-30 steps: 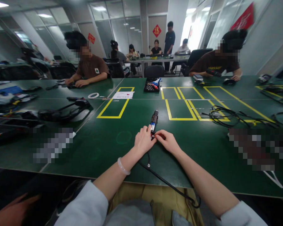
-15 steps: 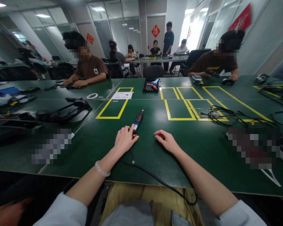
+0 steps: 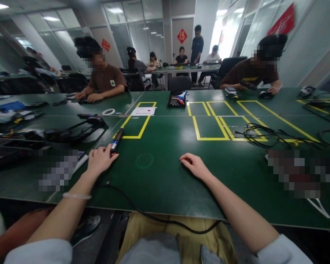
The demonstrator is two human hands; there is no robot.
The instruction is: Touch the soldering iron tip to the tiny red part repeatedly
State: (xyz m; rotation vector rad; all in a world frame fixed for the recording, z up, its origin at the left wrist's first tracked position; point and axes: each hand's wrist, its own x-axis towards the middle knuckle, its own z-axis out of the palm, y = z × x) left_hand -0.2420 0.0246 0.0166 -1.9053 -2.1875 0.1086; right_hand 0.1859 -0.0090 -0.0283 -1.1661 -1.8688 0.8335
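My left hand is closed around the rear of an electric screwdriver, which lies low over the green table. The screwdriver is black with a blue and silver band, and its front end points away from me over the yellow tape outline. A black cord runs from near that hand over the table edge and across my lap. My right hand rests on the tabletop with fingers loosely curved, a gap by the thumb, and nothing visible in it.
A black tray of small tools stands at the back middle. Tangled black cables lie on the right. At left are a black strapped headset-like item and a white tape roll. Two people sit across the table.
My left hand has moved left with the electric screwdriver, from the middle of the table to the taped outline. The cord has shifted along. My right hand stays in place.
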